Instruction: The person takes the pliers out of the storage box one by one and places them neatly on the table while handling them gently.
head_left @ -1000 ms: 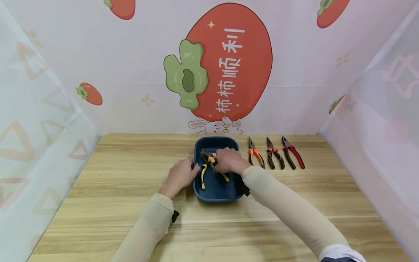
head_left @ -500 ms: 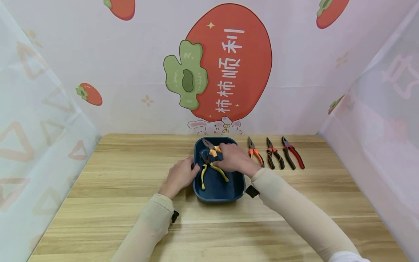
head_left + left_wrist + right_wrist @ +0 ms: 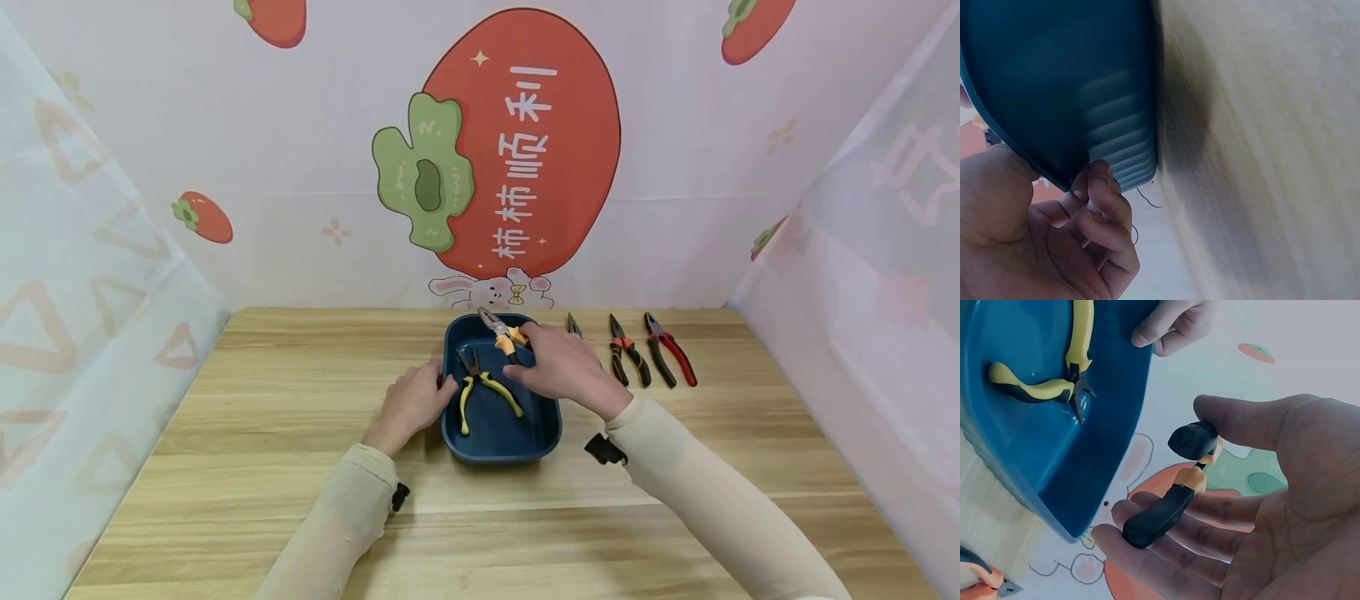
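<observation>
My left hand [image 3: 412, 400] grips the left rim of a blue plastic bin [image 3: 498, 457], thumb over the edge. In the left wrist view its fingers curl under the bin's outer wall [image 3: 1041, 94]. My right hand [image 3: 566, 367] holds combination pliers [image 3: 504, 335] above the bin's far right part, metal jaws pointing to the far left. The right wrist view shows their black-and-orange handles [image 3: 1160, 515] between thumb and fingers. Inside the bin lies a pair of yellow-handled pliers [image 3: 492, 385], handles spread, long thin jaws toward the back.
Right of the bin, several pliers stand in a row on the wooden table [image 3: 300, 375]. Long-nose pliers [image 3: 573, 323] are partly hidden by my right hand. Beside them lie black-and-orange pliers [image 3: 617, 342] and red-and-black pliers [image 3: 678, 358]. A printed cloth wall [image 3: 300, 167] rises behind.
My right hand has lifted the combination pliers from among the bin's contents and carried them back and to the right. The yellow-handled pliers are now uncovered. My left hand stays put.
</observation>
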Action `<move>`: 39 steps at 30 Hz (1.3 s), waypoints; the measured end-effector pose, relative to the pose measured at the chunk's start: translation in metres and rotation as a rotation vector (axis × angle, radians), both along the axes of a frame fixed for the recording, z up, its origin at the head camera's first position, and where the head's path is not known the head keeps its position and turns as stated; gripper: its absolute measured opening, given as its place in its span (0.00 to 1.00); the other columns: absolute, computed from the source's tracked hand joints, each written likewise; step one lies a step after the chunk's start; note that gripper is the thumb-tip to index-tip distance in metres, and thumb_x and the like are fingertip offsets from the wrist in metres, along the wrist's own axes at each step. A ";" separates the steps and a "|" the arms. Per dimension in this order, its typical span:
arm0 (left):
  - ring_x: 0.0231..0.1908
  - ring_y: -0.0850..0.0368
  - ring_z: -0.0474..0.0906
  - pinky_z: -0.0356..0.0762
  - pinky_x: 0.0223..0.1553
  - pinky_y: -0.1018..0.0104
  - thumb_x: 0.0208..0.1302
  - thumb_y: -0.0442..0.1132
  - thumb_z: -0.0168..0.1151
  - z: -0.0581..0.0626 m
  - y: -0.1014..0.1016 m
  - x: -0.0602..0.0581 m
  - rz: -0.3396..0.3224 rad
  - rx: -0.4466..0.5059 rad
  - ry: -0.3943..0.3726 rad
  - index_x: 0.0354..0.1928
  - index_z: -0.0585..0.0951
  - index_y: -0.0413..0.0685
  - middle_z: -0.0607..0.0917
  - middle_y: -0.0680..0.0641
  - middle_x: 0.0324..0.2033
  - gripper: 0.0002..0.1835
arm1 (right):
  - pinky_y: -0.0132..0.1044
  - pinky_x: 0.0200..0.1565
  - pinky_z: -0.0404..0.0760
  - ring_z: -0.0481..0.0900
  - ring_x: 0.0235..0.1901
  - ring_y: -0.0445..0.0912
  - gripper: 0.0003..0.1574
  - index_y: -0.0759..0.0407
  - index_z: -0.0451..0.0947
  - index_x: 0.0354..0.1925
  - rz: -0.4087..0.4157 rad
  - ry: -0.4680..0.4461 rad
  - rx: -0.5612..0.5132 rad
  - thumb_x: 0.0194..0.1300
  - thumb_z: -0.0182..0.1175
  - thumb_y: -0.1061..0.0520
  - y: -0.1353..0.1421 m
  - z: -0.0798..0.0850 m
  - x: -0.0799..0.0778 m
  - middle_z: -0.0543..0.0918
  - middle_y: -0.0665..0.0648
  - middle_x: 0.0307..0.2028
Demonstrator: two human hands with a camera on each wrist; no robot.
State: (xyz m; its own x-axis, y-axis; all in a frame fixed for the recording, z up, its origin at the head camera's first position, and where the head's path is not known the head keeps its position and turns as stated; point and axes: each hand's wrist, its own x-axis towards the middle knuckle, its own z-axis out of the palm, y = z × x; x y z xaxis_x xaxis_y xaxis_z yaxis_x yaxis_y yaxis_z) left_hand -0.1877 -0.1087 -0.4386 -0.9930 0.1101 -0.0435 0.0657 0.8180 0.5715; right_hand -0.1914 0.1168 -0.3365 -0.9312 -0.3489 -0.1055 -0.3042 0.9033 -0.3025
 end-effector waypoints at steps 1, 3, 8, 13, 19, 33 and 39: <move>0.20 0.54 0.73 0.67 0.25 0.60 0.74 0.45 0.54 0.000 0.000 0.000 0.002 0.001 0.001 0.34 0.75 0.48 0.76 0.49 0.21 0.11 | 0.50 0.44 0.81 0.81 0.44 0.52 0.43 0.62 0.70 0.68 0.000 0.007 -0.005 0.66 0.67 0.40 0.002 0.000 0.001 0.83 0.60 0.52; 0.20 0.54 0.73 0.67 0.25 0.60 0.74 0.45 0.54 0.000 0.000 0.001 0.004 0.005 0.003 0.34 0.75 0.49 0.76 0.49 0.21 0.11 | 0.50 0.44 0.81 0.80 0.46 0.53 0.43 0.62 0.70 0.68 -0.002 0.022 -0.010 0.66 0.67 0.40 0.005 0.000 0.004 0.82 0.61 0.54; 0.20 0.54 0.73 0.66 0.24 0.61 0.74 0.45 0.54 -0.001 0.000 0.000 0.003 0.012 0.010 0.34 0.76 0.49 0.76 0.49 0.20 0.11 | 0.51 0.44 0.82 0.81 0.50 0.56 0.44 0.63 0.69 0.69 -0.014 0.049 -0.033 0.66 0.67 0.40 0.014 0.000 0.010 0.81 0.63 0.58; 0.20 0.54 0.73 0.66 0.24 0.61 0.74 0.45 0.54 -0.001 -0.001 0.000 0.004 0.015 0.011 0.33 0.75 0.49 0.76 0.49 0.20 0.11 | 0.55 0.45 0.82 0.80 0.54 0.58 0.45 0.63 0.69 0.69 -0.043 0.060 -0.053 0.65 0.67 0.40 0.022 0.002 0.017 0.79 0.64 0.61; 0.21 0.54 0.73 0.67 0.25 0.60 0.74 0.45 0.53 -0.001 -0.001 0.000 0.003 0.009 0.011 0.33 0.75 0.49 0.76 0.49 0.21 0.11 | 0.54 0.40 0.82 0.82 0.50 0.60 0.44 0.63 0.70 0.69 -0.063 0.097 -0.068 0.65 0.67 0.40 0.039 0.002 0.020 0.80 0.66 0.59; 0.21 0.53 0.73 0.66 0.26 0.59 0.74 0.46 0.53 -0.001 -0.001 0.000 0.000 0.006 0.008 0.34 0.76 0.51 0.76 0.49 0.21 0.10 | 0.41 0.24 0.66 0.73 0.27 0.49 0.40 0.65 0.73 0.65 -0.123 0.140 -0.099 0.65 0.67 0.41 0.086 0.000 0.023 0.80 0.57 0.33; 0.19 0.53 0.72 0.66 0.24 0.60 0.74 0.45 0.53 0.000 -0.001 0.000 -0.004 -0.006 0.021 0.33 0.75 0.51 0.75 0.49 0.20 0.11 | 0.50 0.31 0.76 0.80 0.35 0.56 0.44 0.70 0.70 0.66 -0.154 0.130 -0.092 0.66 0.66 0.41 0.110 -0.003 0.021 0.84 0.66 0.44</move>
